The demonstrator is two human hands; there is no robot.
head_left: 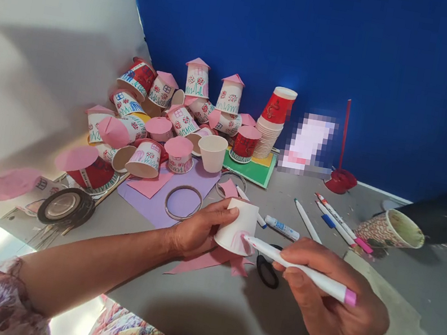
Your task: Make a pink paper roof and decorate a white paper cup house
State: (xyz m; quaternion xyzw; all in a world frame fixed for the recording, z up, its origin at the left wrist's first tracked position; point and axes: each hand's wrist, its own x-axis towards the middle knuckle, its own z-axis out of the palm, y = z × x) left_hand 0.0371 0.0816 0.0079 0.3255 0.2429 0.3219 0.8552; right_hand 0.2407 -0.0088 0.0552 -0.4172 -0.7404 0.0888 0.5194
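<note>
My left hand grips a small white paper cup, held upside down and tilted above the grey table. My right hand holds a white marker with a pink cap. The marker's tip touches the cup's side, where a pink mark shows. Pink paper scraps and black-handled scissors lie under the cup.
A heap of decorated cups with pink paper roofs fills the back left. A stack of red cups, a plain white cup, loose markers, a tape roll, rings on purple paper and a patterned cup lie around.
</note>
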